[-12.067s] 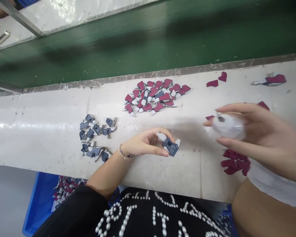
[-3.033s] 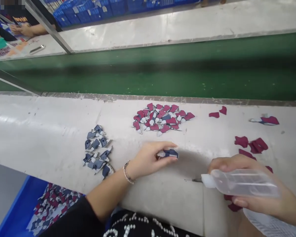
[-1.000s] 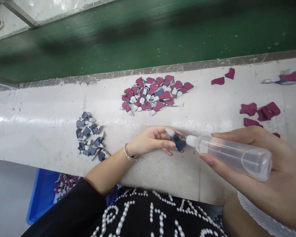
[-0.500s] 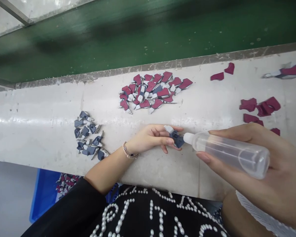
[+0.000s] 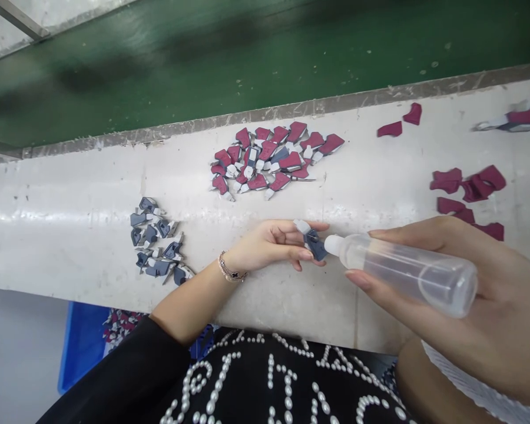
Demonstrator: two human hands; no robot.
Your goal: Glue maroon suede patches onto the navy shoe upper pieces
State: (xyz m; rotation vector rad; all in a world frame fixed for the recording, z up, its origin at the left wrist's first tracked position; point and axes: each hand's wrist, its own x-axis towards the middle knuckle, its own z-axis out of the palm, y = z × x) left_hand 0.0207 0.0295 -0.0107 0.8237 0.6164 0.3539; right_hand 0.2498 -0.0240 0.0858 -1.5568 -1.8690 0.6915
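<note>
My left hand (image 5: 276, 244) pinches a small grey plastic part (image 5: 317, 246) with a pale end, held above the white work surface. In my right hand (image 5: 481, 306) is a translucent squeeze bottle (image 5: 406, 274), tilted almost level, its white nozzle (image 5: 334, 244) pointing left. The nozzle tip meets or nearly meets the grey part; I cannot tell whether they touch. Some clear liquid seems to lie inside the bottle. Behind my right hand lie several loose maroon pieces (image 5: 489, 181), partly covered by it.
Beyond my hands is a pile of maroon-and-grey parts (image 5: 267, 147). Several grey parts (image 5: 161, 268) lie to the left. Two maroon pieces (image 5: 389, 129) and a larger maroon-and-grey item (image 5: 523, 118) are at the far right. A blue bin (image 5: 82, 341) with more parts stands below the table edge.
The bottle and my right hand have shifted slightly left, with the nozzle still at the grey part. The left hand keeps the same hold. The view has moved a little.
</note>
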